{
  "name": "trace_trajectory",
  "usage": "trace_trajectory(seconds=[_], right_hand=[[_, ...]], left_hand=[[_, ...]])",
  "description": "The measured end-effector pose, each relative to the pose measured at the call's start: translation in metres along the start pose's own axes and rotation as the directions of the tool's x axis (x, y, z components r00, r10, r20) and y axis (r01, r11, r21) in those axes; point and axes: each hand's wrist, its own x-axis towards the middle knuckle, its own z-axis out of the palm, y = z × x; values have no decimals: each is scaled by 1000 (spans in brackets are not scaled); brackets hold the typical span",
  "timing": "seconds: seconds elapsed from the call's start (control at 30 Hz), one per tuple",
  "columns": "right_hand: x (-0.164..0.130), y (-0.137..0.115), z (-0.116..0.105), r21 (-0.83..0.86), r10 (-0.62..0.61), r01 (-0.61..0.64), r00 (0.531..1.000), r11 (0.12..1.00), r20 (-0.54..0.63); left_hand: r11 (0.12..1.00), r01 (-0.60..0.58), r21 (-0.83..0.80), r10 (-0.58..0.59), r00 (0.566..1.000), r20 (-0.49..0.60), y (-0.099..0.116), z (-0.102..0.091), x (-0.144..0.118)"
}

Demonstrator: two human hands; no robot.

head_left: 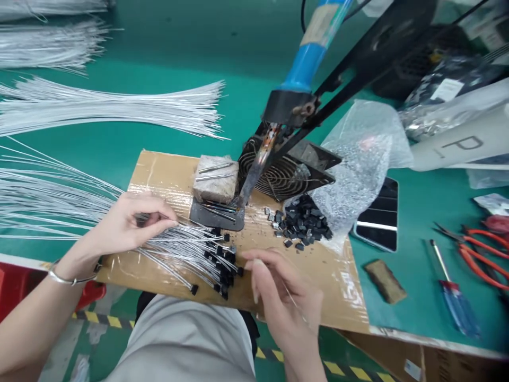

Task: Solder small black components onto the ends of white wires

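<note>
A blue-handled soldering iron (302, 69) slants down on a black bracket (358, 69), covering part of the round fan (278, 178) behind. Its tip reaches a dark plate (199, 212), next to a pale block (216, 185) with metal rods (216, 172) on top. Right of these, black pieces (304, 220) spill from a clear bag (353, 164) onto the cardboard (338, 286). Farther right on the green table (417, 212) lie a phone (382, 215), a brown bar (385, 281), a screwdriver (457, 302) and orange-handled cutters (481, 254).

The left hand (139, 223) is over the wires, thumb and fingertips pinched together; whether a wire is caught between them is too small to tell. The right hand (278, 286) is curled beside the black ends, thumb near the forefinger, a thin strip (294, 302) across its palm; I cannot tell how firmly it grips.

The white wires (170, 246) fan across the cardboard's left part, thin and straight, black ends (222, 265) clustered between the hands. More white bundles (111, 109) lie beyond.
</note>
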Motion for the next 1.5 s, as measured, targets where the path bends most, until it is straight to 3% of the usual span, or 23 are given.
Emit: trace_trajectory(seconds=[0.13,0.37,0.6,0.7,0.8,0.9,1.0,1.1,1.17,1.23,1.3,1.37,1.5], right_hand=[[5,-5,11,13,38,-39,994,999,105],[12,1,15,-16,5,-2,989,1000,145],[13,4,21,-105,-170,192,967,976,190],[12,6,16,-64,-58,69,986,996,157],[11,9,14,67,150,-167,967,984,205],[13,10,17,204,228,-295,927,933,296],[16,10,21,237,232,-328,905,914,358],[16,9,21,194,179,-251,928,948,326],[14,8,20,127,84,-122,959,984,269],[12,7,20,23,-63,60,974,998,218],[11,7,21,-75,-224,242,955,967,192],[10,7,23,-138,-352,380,916,914,192],[10,9,25,-191,-444,477,875,858,192]], left_hand=[[993,-87,74,87,996,0,5,2,-5],[974,-168,153,162,986,49,22,4,-8],[982,-173,72,166,981,99,32,16,-6],[964,-235,128,231,972,48,31,17,-8],[879,-370,301,382,924,20,31,19,-10],[728,-474,495,534,845,24,34,22,-10],[591,-539,600,628,774,76,38,25,-9],[539,-569,621,666,739,100,36,28,-7],[588,-553,590,645,761,70,33,32,-7],[720,-482,499,556,831,2,32,36,-8],[862,-358,360,399,916,-44,37,40,-8],[941,-234,245,244,970,-13,48,44,-8],[990,-44,137,33,996,81,71,51,-3]])
